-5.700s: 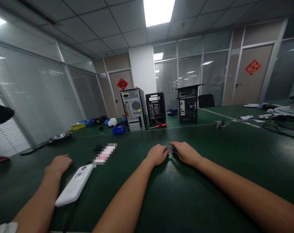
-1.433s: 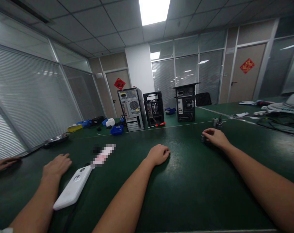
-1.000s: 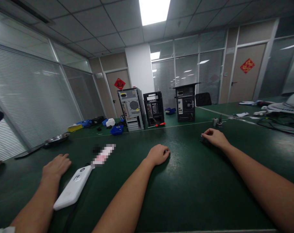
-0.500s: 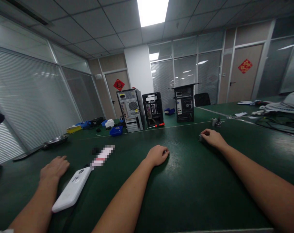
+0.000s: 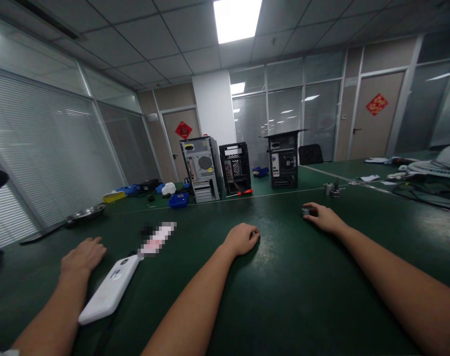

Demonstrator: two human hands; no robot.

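My right hand is at the right of the green table, its thumb and index finger around a small grey metal cylinder. Near the middle, my left hand rests on the tabletop with its fingers curled in. A small greyish spot shows between those fingers, too small to name. Beyond my right hand stand a short metal cylinder and a darker metal piece.
Another person's hand lies flat at the left, beside a white phone-like device. Several computer cases stand at the back, with a red screwdriver and a blue tray near them. Cables lie far right.
My right hand has shifted slightly down, and its thumb and index finger are now spread around the grey cylinder, which shows more. My left hand stays put.
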